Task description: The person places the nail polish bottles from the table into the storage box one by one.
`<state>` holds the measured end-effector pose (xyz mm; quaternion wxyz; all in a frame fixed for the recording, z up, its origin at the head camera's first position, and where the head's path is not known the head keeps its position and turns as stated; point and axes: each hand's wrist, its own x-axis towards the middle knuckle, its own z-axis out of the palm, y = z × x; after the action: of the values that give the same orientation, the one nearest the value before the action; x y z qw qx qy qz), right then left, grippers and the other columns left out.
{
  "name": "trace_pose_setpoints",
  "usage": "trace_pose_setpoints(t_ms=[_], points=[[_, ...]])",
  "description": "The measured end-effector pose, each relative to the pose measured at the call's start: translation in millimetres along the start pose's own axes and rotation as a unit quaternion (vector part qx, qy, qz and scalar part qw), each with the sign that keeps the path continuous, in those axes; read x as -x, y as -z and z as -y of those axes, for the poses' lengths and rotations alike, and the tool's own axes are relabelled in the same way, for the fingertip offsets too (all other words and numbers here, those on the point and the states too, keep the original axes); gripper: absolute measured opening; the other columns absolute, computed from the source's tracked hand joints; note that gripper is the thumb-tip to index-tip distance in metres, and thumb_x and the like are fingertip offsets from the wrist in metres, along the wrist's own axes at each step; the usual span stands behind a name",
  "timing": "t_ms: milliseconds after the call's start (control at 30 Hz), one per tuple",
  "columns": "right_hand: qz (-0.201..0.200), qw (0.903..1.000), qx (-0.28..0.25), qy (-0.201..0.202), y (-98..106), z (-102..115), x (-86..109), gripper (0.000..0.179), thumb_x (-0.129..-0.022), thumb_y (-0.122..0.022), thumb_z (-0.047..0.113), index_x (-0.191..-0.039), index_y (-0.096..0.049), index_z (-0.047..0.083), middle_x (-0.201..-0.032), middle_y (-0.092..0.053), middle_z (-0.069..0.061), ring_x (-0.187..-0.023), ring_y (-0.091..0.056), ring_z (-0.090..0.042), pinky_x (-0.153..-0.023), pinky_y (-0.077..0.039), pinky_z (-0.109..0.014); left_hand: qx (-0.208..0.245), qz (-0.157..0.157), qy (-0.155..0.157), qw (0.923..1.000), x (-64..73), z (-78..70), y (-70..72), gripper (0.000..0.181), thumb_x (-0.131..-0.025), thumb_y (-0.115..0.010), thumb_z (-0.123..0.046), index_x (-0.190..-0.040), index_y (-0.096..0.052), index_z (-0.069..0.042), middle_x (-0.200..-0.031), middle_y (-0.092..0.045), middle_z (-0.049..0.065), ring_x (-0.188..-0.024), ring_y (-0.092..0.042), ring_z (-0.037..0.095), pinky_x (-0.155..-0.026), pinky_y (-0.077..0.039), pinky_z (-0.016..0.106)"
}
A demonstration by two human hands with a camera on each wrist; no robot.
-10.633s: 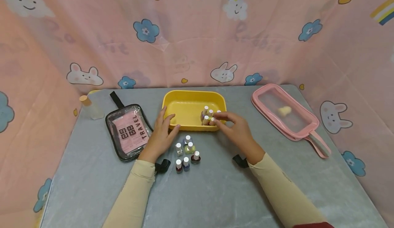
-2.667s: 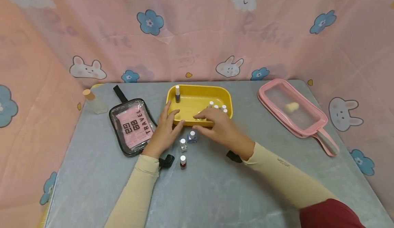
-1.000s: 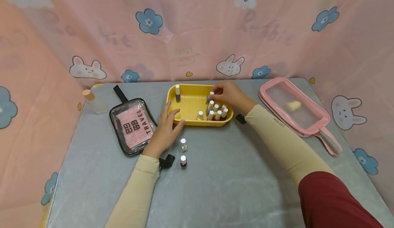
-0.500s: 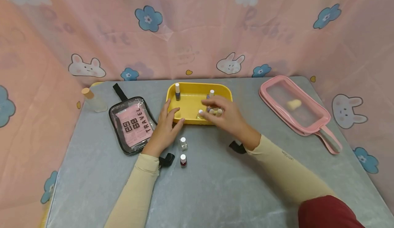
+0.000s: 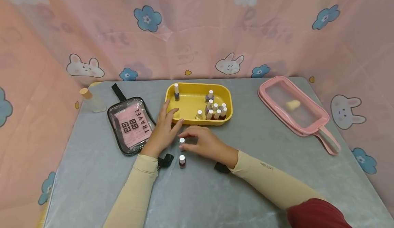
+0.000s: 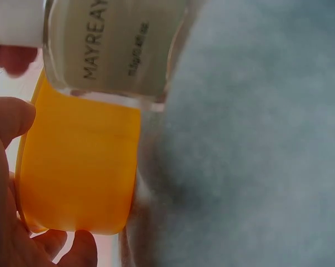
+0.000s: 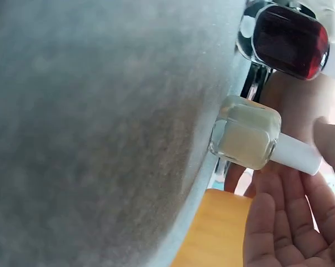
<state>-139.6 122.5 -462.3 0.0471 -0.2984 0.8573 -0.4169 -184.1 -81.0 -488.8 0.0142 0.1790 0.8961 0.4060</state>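
Note:
My left hand rests at the front left corner of a yellow tray, fingers spread against its wall. My right hand is at a nail polish bottle with a pale, milky fill, which stands on the table. Thumb and fingers lie on either side of its white cap; the thumb seems slightly apart from it. A dark red nail polish bottle stands nearer the front. Inside the tray, several polish bottles cluster at the right, and a dark blue one stands at the back left.
On the left lie a black-edged clear pouch marked TRAVEL and a frosted bottle with a tan cap. A pink pouch with a strap lies at the right. A patterned pink curtain rises behind the grey table.
The blue bottle that was on the table now stands inside the tray at the back right. My right hand has come from the tray to the pale bottle. My left hand keeps its place.

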Motion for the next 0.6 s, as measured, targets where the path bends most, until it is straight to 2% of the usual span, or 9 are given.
trace_pose_setpoints(t_ms=[267,400,500,600], points=[[0.0,0.9998,-0.015,-0.013,-0.4,-4.0,-2.3,0.027,-0.092,-0.086,0.019,-0.115,-0.079,0.008,-0.106,-0.076,0.005,-0.102,-0.071,-0.016,-0.093,-0.057,-0.03,0.003,0.001,0.004,1.0,0.0,-1.6,0.2,0.058,-0.11,-0.054,-0.041,-0.156,-0.047,-0.007,-0.178,0.001,0.003,-0.161,-0.008,0.031,-0.122,-0.027,0.062],[-0.01,0.9996,-0.027,-0.007,5.1,-6.2,-2.1,0.024,-0.092,-0.086,0.015,-0.112,-0.079,0.005,-0.102,-0.077,0.005,-0.097,-0.07,-0.012,-0.089,-0.059,-0.031,0.003,0.002,0.006,1.0,0.2,-1.6,0.2,0.058,-0.11,-0.055,-0.04,-0.156,-0.047,-0.006,-0.178,0.001,0.004,-0.161,-0.009,0.032,-0.122,-0.027,0.063],[-0.035,0.9984,-0.043,0.0,23.4,-4.1,0.1,0.022,-0.09,-0.087,0.011,-0.11,-0.08,0.003,-0.1,-0.077,0.003,-0.091,-0.069,-0.011,-0.086,-0.061,-0.034,0.004,0.004,0.012,0.9999,0.2,-1.7,-0.2,0.058,-0.11,-0.054,-0.041,-0.156,-0.047,-0.006,-0.178,0.001,0.002,-0.161,-0.009,0.031,-0.122,-0.027,0.061],[-0.077,0.9958,-0.048,-0.005,55.9,2.5,4.2,0.022,-0.091,-0.086,0.008,-0.111,-0.08,0.003,-0.101,-0.076,0.0,-0.089,-0.069,-0.015,-0.084,-0.061,-0.034,0.006,0.005,0.018,0.9998,0.4,-1.8,-0.4,0.058,-0.11,-0.054,-0.041,-0.156,-0.047,-0.007,-0.178,0.002,0.001,-0.161,-0.009,0.03,-0.124,-0.026,0.059]])
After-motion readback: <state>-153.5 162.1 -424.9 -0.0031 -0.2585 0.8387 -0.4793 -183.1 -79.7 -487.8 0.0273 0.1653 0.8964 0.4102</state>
